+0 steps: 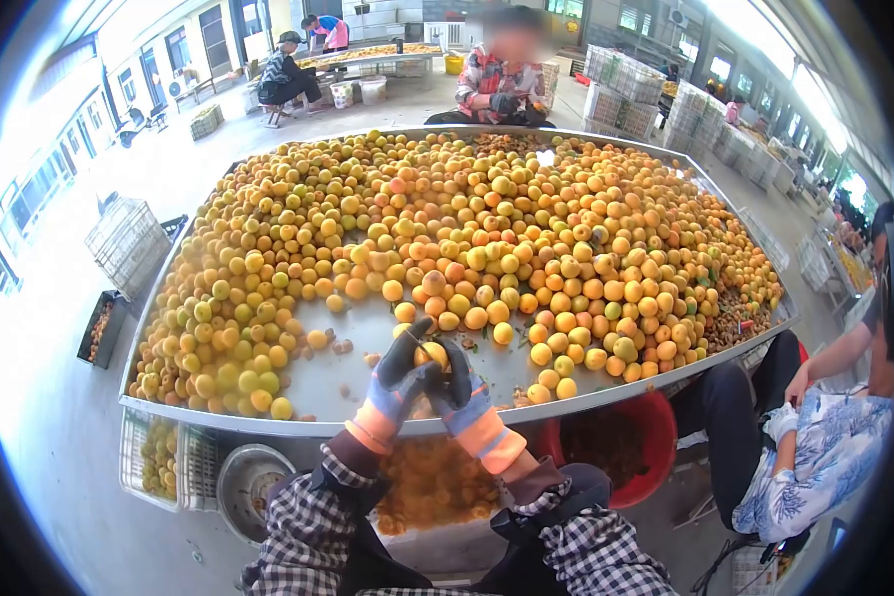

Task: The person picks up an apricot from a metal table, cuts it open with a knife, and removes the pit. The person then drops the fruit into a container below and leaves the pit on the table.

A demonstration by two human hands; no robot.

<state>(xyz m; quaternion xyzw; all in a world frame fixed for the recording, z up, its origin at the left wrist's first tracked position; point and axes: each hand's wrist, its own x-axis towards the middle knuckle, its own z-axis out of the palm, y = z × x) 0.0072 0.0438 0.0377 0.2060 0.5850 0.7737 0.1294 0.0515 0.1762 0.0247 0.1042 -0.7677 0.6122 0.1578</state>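
Note:
Both hands wear gloves with dark fingers, blue backs and orange cuffs, and they meet over the near edge of a metal table [372, 316]. My left hand [395, 377] is closed on the left side of an orange-yellow apricot [432, 354]. From the other side, the fingers of my right hand [459, 385] wrap round the same apricot. Whether a small tool is also between the fingers cannot be made out. A broad heap of apricots [566, 263] covers much of the table beyond my hands. Below my wrists, a container holds halved-looking orange fruit [435, 482].
A red basin [656, 447] with dark scraps sits under the table's right edge. A metal bowl [251, 487] and a white crate [197, 467] stand at lower left. One person [815, 447] sits close at right; another [502, 84] works across the table. Stacked crates [621, 89] stand behind.

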